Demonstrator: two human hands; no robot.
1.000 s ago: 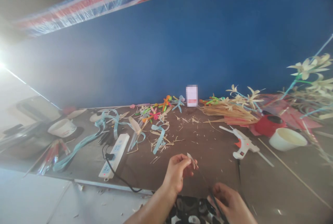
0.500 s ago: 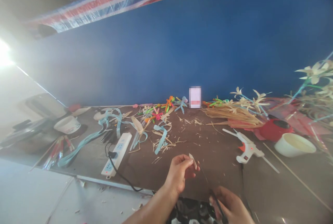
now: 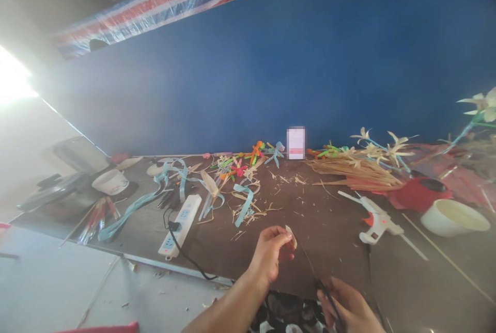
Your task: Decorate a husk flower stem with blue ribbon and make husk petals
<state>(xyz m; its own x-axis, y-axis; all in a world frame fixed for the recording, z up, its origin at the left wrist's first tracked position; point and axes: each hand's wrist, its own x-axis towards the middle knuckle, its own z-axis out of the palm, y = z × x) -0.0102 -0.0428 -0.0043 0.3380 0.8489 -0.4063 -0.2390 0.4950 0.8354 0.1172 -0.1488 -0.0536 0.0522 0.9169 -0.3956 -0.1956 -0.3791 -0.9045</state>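
Note:
My left hand [image 3: 269, 253] is in front of me over the near part of the table, pinching a small pale strip of dried husk [image 3: 291, 237] between thumb and fingers. Lower and to the right, my right hand [image 3: 344, 304] is closed around dark-handled scissors [image 3: 329, 299]. Their thin blade points up and left, its tip close to the husk piece; I cannot tell whether it touches. Part of the scissors' handle is hidden by my fingers.
A white glue gun [image 3: 382, 222] lies to the right, near a white bowl [image 3: 455, 218] and a bundle of dried husk [image 3: 356, 173]. On the left are a power strip [image 3: 180, 227] with a black cord, blue ribbon [image 3: 132, 214] and a paper cup [image 3: 111, 182]. Husk scraps [image 3: 251, 214] litter the middle.
The whole view has shifted slightly, so the table's things appear further right. Both hands keep their holds, with the husk strip and scissors in nearly the same places.

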